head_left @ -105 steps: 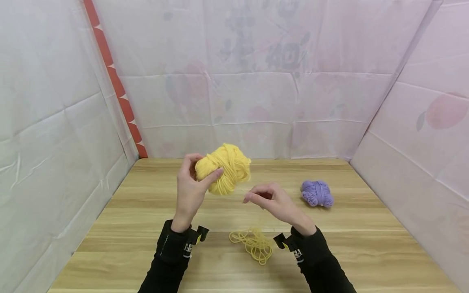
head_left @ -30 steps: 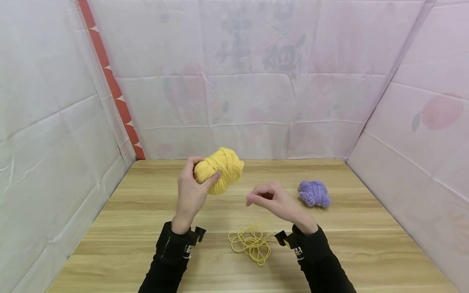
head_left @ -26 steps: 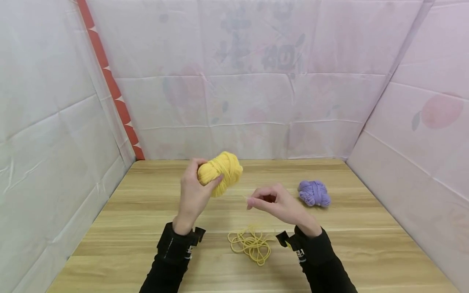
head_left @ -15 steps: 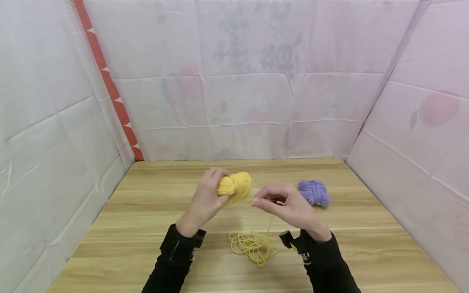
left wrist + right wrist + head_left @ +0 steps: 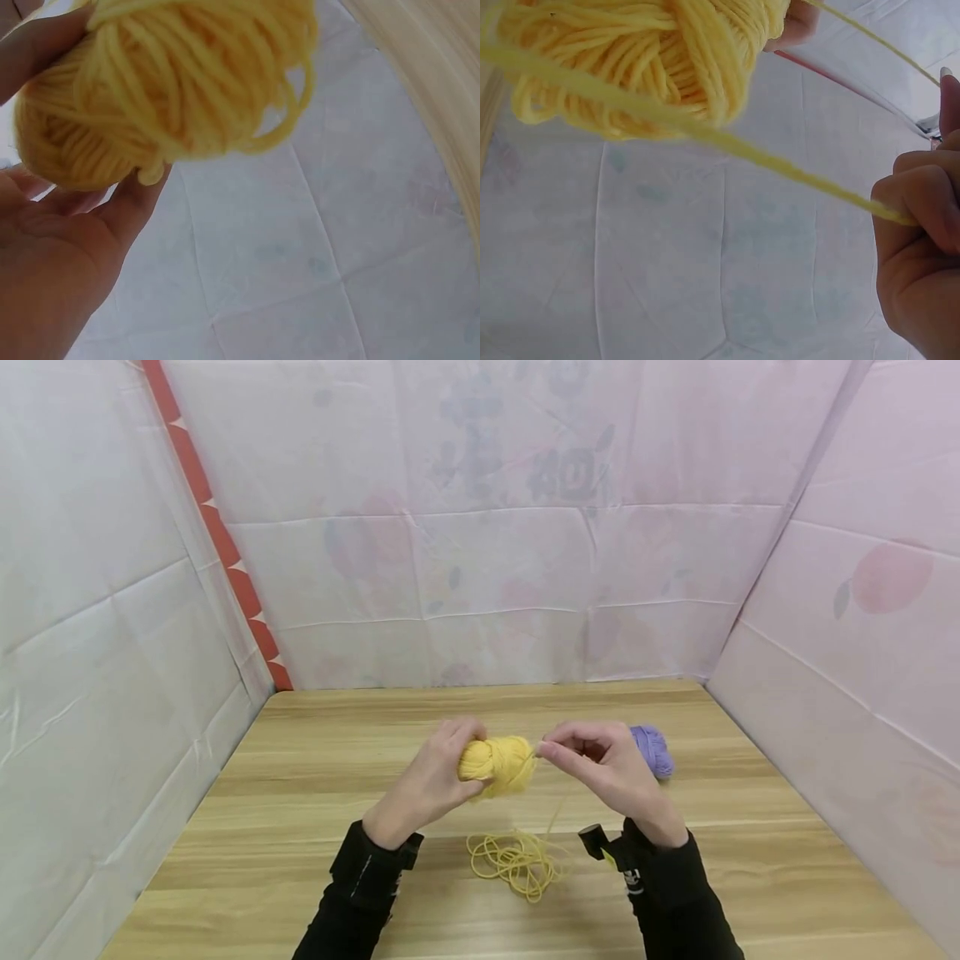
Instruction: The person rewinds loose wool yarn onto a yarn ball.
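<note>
A yellow yarn ball [image 5: 504, 765] is gripped at its left end by my left hand [image 5: 435, 775], thumb below and fingers above. In the left wrist view the ball [image 5: 187, 82] shows loose loops at its far end. My right hand [image 5: 611, 766] is just right of the ball, pinching a yellow strand. The right wrist view shows that strand [image 5: 780, 166] running into the curled fingers of my right hand [image 5: 922, 232], with another stretch leading from the ball to the fingertips. Below both hands, a loose tangle of yellow yarn [image 5: 519, 865] lies on the table.
A purple yarn ball [image 5: 654, 752] lies on the wooden table [image 5: 300, 827], partly hidden behind my right hand. White sheets [image 5: 480, 568] hang at the back and both sides, with a red strip [image 5: 213, 527] at the back left corner.
My left hand has brought the yellow yarn ball down and right and turned it more level. My right hand has shifted slightly right and now covers part of the purple ball.
</note>
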A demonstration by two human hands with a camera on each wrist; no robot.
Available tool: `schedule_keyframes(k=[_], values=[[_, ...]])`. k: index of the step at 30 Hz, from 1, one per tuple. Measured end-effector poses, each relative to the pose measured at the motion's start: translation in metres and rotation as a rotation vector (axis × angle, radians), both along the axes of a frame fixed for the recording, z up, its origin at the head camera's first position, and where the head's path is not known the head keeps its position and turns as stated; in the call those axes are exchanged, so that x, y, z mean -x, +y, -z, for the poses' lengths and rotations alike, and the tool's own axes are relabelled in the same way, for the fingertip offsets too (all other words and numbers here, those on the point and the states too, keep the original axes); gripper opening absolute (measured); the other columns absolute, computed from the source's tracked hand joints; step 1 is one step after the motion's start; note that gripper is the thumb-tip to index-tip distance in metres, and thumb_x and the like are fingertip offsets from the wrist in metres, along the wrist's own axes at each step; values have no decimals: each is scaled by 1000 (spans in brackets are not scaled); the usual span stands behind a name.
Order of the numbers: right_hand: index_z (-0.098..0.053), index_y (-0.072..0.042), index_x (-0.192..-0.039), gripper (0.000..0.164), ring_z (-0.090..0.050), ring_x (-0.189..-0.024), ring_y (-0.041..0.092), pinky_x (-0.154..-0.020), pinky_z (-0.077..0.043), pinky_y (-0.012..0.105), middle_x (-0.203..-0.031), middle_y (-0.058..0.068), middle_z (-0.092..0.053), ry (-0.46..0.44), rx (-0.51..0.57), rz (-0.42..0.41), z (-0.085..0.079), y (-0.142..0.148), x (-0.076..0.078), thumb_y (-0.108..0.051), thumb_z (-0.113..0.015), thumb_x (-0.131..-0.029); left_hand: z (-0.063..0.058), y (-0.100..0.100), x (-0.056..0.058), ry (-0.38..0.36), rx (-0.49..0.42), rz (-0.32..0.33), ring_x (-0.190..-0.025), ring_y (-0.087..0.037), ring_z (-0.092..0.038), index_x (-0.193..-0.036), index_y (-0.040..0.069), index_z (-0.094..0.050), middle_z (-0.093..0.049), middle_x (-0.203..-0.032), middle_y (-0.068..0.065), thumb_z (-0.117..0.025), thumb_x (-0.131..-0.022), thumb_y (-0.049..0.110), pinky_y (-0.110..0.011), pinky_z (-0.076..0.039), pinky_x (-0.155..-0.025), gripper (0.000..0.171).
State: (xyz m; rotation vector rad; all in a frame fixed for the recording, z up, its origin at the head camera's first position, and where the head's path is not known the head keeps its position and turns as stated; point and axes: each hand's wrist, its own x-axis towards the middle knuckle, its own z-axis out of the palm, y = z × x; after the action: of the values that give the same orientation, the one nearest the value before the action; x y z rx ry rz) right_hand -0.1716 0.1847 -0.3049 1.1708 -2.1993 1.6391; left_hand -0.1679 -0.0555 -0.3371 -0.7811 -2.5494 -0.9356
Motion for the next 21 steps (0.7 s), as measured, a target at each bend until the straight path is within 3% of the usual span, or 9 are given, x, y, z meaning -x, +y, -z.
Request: schedule_keyframes(k=[5, 8, 13, 16, 21], values=[[-69, -1, -92, 16, -36, -53, 12, -45, -31, 27, -76, -12, -60, 33, 64, 9, 1, 4, 0, 11, -60, -87, 0, -1, 2, -51, -9, -14, -83, -13, -49, -96, 10, -50, -55, -90, 0, -83, -70, 9, -21, -46, -67, 41], [-68, 2, -91, 16, -35, -54, 12, -46, -29, 27, -78, -11, -62, 55, 129, -7, 2, 6, 1, 14, -59, -86, 0, -3, 2, -106, -21, 26, -77, -12, -49, -95, 10, -47, -53, -86, -1, -80, -71, 9, -18, -44, -60, 40], [-70, 0, -90, 18, -36, -56, 10, -47, -28, 26, -77, -9, -63, 74, 207, -10, 3, 9, 5, 14, -59, -86, 1, -5, 4, -221, -40, 165, -82, -11, -54, -114, 8, -48, -59, -96, -4, -75, -69, 5, -18, -50, -63, 53], [-70, 1, -90, 15, -36, -56, 10, -48, -28, 26, -75, -9, -62, 56, 198, 36, 3, 9, 6, 12, -60, -87, 2, -6, 5, -240, -2, 252, -88, -11, -54, -127, 5, -50, -59, -106, -5, -73, -66, 5, -19, -52, -70, 65], [-71, 0, -95, 9, -41, -60, 9, -54, -34, 24, -73, -10, -61, -38, 129, 147, 7, 9, 13, -1, -63, -91, 3, -8, 3, -267, 5, 379, -89, -9, -50, -122, 12, -58, -55, -109, 0, -70, -65, 10, -20, -50, -71, 59]])
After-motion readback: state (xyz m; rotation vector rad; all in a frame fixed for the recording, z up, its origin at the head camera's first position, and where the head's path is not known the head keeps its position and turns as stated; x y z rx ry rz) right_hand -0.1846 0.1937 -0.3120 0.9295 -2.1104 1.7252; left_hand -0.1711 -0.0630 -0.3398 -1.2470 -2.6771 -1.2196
